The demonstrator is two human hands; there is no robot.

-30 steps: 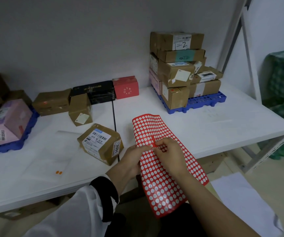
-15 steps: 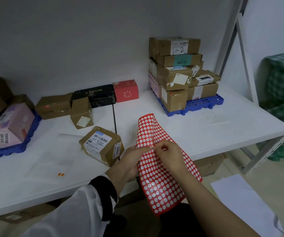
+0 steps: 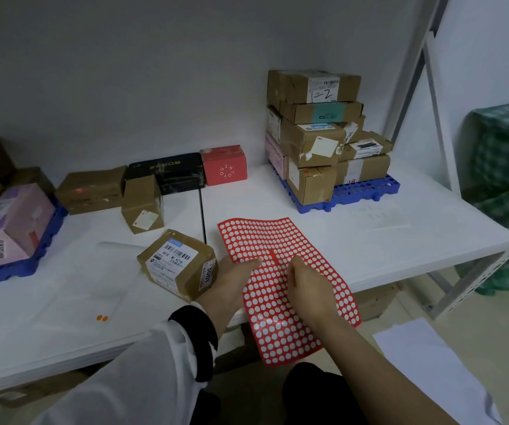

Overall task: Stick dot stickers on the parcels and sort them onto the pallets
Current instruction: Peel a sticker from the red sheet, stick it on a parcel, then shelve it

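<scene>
Grips: my left grip (image 3: 231,276) pinches the left edge of the sheet (image 3: 277,240), thumb on top. My right grip (image 3: 309,285) lies curled on the sheet's middle, and I cannot tell whether it pinches a dot or only presses.
Left pallet: blue (image 3: 23,265), at the far left of the desk (image 3: 277,204), carrying a pink box (image 3: 11,222) and brown ones partly out of frame.
Loose row: a brown box (image 3: 92,191), small box (image 3: 142,207), black box (image 3: 170,171) and red box (image 3: 224,165) sit near the wall, off both pallets.
Parcel: the barcode-labelled one (image 3: 176,263) lies on the desk just beside my left grip. I see no dot on it from here.
Sheet: red with pale dots, partly on the desk and partly hanging over its front edge.
Right pallet: blue (image 3: 363,191), with a tall stack (image 3: 314,118) of brown parcels. One low box shows a red dot.
Done: I judge both pallets well filled.
To do: five parcels left to dot and sort, by my count, the nearest one first.
</scene>
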